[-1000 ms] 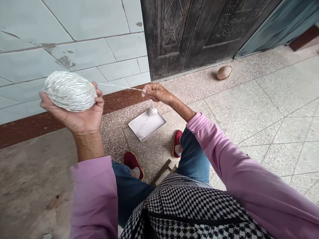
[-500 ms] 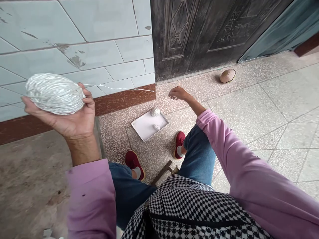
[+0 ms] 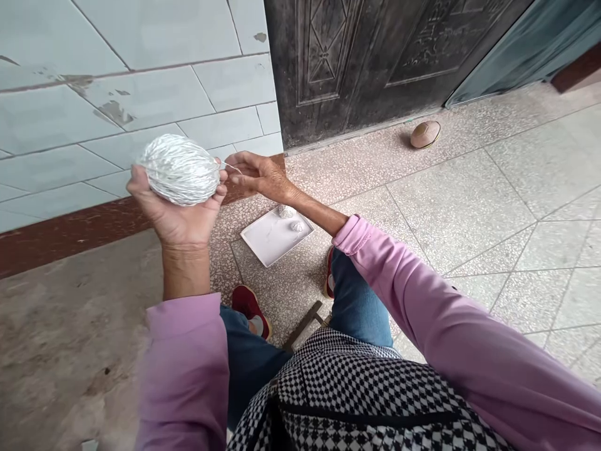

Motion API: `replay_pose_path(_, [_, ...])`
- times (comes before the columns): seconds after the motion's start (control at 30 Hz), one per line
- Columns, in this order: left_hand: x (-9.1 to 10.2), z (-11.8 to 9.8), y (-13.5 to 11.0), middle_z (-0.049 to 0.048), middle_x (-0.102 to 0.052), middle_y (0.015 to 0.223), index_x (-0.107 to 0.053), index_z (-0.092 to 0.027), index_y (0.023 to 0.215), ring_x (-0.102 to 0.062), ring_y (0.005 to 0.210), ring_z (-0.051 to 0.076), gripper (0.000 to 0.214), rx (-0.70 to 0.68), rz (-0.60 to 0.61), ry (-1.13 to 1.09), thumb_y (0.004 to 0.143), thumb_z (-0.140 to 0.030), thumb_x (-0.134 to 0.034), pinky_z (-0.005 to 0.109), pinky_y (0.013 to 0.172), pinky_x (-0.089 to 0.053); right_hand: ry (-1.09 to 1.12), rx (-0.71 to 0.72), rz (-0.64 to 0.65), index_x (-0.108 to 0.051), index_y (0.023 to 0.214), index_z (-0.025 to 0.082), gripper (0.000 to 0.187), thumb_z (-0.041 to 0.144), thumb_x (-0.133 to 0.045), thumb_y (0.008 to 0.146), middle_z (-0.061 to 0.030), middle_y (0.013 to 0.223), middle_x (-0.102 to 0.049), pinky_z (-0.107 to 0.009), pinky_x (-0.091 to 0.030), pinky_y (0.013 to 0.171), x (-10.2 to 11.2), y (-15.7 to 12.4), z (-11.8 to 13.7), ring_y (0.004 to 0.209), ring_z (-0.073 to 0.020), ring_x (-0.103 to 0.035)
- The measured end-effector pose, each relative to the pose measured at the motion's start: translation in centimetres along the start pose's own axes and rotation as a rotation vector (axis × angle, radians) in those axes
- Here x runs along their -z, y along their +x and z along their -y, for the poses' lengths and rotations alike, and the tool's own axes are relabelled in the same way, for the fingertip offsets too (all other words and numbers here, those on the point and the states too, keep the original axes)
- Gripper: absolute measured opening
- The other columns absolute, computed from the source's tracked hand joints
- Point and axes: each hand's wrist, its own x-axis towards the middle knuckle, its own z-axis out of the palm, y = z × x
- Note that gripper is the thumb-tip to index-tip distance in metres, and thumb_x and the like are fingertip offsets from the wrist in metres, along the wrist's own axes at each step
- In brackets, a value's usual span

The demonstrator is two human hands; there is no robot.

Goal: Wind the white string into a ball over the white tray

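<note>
A large oval ball of white string (image 3: 181,170) rests in my left hand (image 3: 183,219), its thumb and fingers curled around the two ends. My right hand (image 3: 260,174) is just to the right of it, fingers bent. A short strand of white string (image 3: 231,167) runs from the ball's right end to the fingers of my right hand, which pinch it. Below on the floor lies a shallow white tray (image 3: 260,241). Two small white balls (image 3: 297,226) sit towards its right side.
A tiled wall (image 3: 154,100) with a brown base strip stands ahead on the left, beside a dark carved door (image 3: 323,75). On the speckled floor, a round tan object (image 3: 425,134) lies near the door. My red shoes (image 3: 251,310) are close to the tray.
My right hand has moved left, close to the ball, and the long stretched strand is now short. My left hand with the string ball has shifted right.
</note>
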Motion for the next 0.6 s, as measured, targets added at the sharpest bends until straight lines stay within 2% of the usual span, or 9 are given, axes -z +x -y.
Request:
replay_pose_path(0.1, [0.0, 0.2, 0.0, 0.0145, -0.081, 0.135, -0.069, -0.032, 0.130, -0.078, 0.136, 0.046, 0.084, 0.026, 0.018, -0.012, 0.073, -0.086, -0.097, 0.047, 0.081, -0.077, -0.029, -0.096, -0.087, -0.066, 0.117, 0.023, 0.043, 0.053, -0.095, 0.122, 0.0004, 0.099, -0.079, -0.026, -0.054, 0.077, -0.7, -0.7, 0.9, 0.097, -0.0177, -0.068])
replay_pose_path(0.17, [0.3, 0.0, 0.0, 0.0146, -0.082, 0.135, -0.070, -0.032, 0.134, -0.077, 0.141, 0.046, 0.089, 0.053, 0.071, -0.005, 0.074, -0.089, -0.101, 0.047, 0.085, -0.078, -0.079, -0.086, -0.119, -0.062, 0.110, 0.024, 0.047, 0.059, -0.089, 0.127, 0.0021, 0.087, -0.071, -0.028, -0.047, 0.071, -0.5, -1.4, 1.7, 0.085, -0.0159, -0.059])
replay_pose_path(0.23, [0.7, -0.4, -0.1, 0.0154, -0.082, 0.134, -0.070, -0.031, 0.139, -0.075, 0.146, 0.046, 0.096, 0.087, 0.122, 0.001, 0.073, -0.090, -0.106, 0.047, 0.088, -0.078, -0.141, -0.038, -0.109, -0.064, 0.107, 0.023, 0.041, 0.050, -0.080, 0.134, 0.0026, 0.084, -0.070, -0.029, -0.044, 0.070, -0.1, -1.9, 2.0, 0.078, -0.0141, -0.053])
replay_pose_path(0.33, [1.0, -0.7, -0.3, 0.0149, -0.082, 0.131, -0.068, -0.031, 0.145, -0.073, 0.149, 0.047, 0.102, 0.089, 0.130, -0.040, 0.074, -0.090, -0.109, 0.046, 0.088, -0.078, -0.241, 0.011, -0.037, -0.068, 0.106, 0.020, 0.038, 0.038, -0.070, 0.139, 0.0034, 0.078, -0.068, -0.028, -0.043, 0.069, 0.3, -2.2, 1.7, 0.071, -0.0132, -0.049])
replay_pose_path(0.4, [1.1, -0.6, -0.1, 0.0132, -0.081, 0.130, -0.066, -0.032, 0.146, -0.074, 0.146, 0.045, 0.102, 0.055, 0.109, -0.115, 0.075, -0.091, -0.110, 0.042, 0.087, -0.077, -0.283, 0.062, 0.023, -0.070, 0.105, 0.019, 0.042, 0.042, -0.070, 0.140, 0.0038, 0.074, -0.065, -0.027, -0.042, 0.069, 0.4, -2.0, 0.9, 0.071, -0.0141, -0.050])
replay_pose_path(0.47, [1.3, -0.2, 0.4, 0.0110, -0.080, 0.129, -0.065, -0.032, 0.145, -0.077, 0.139, 0.041, 0.103, 0.015, 0.079, -0.212, 0.079, -0.100, -0.107, 0.038, 0.085, -0.075, -0.298, 0.138, 0.077, -0.072, 0.105, 0.018, 0.048, 0.050, -0.071, 0.140, 0.0041, 0.072, -0.062, -0.026, -0.041, 0.069, 0.5, -1.9, 0.1, 0.071, -0.0148, -0.050])
replay_pose_path(0.53, [1.7, 0.0, 1.3, 0.0072, -0.079, 0.125, -0.064, -0.032, 0.142, -0.079, 0.128, 0.035, 0.102, -0.028, 0.047, -0.306, 0.086, -0.110, -0.099, 0.034, 0.082, -0.074, -0.305, 0.197, 0.126, -0.073, 0.104, 0.018, 0.053, 0.057, -0.071, 0.140, 0.0043, 0.072, -0.060, -0.026, -0.041, 0.070, 0.7, -1.9, -0.6, 0.071, -0.0144, -0.050])
replay_pose_path(0.6, [2.6, -0.6, 2.3, 0.0025, -0.077, 0.120, -0.062, -0.032, 0.140, -0.081, 0.113, 0.026, 0.098, -0.077, -0.014, -0.370, 0.093, -0.113, -0.093, 0.027, 0.075, -0.071, -0.309, 0.219, 0.156, -0.072, 0.103, 0.018, 0.056, 0.061, -0.071, 0.139, 0.0042, 0.073, -0.058, -0.026, -0.042, 0.070, 1.4, -2.1, -1.1, 0.071, -0.0138, -0.049])
